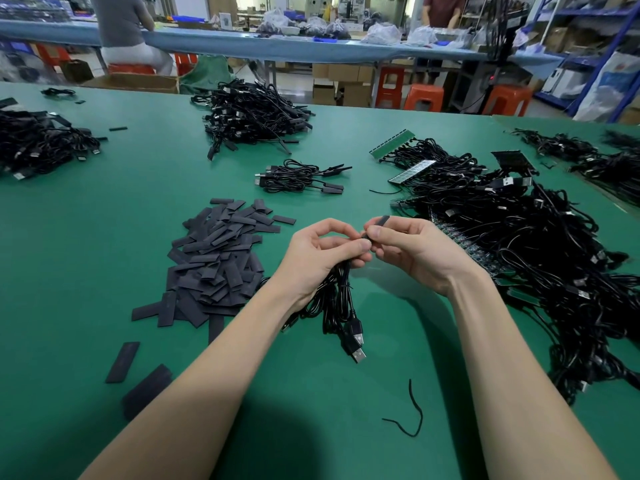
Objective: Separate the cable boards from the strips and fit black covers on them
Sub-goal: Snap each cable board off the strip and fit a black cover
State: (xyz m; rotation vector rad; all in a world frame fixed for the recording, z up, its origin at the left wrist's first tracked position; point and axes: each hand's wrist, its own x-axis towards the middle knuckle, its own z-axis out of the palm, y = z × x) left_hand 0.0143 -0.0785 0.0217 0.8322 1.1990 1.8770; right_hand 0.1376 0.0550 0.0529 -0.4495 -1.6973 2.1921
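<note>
Right hand (412, 251) pinches a black cover (380, 224) between thumb and fingers, its long axis tilted up and away toward the far edge of the desk (104, 237). Left hand (322, 251) grips a cable bunch (341, 299) and pinches the board end, touching the cover's lower mouth; board itself hidden. Judged: cover slides on along that axis, toward the left hand; spare covers (221, 258) lie just left of it

I see a green worktop (104, 237) filling the lower frame. Across the top runs a long blue bench (242, 46), with orange stools (424, 97) and cardboard boxes (343, 84) beneath, and blue shelving (588, 46) at upper right.
</note>
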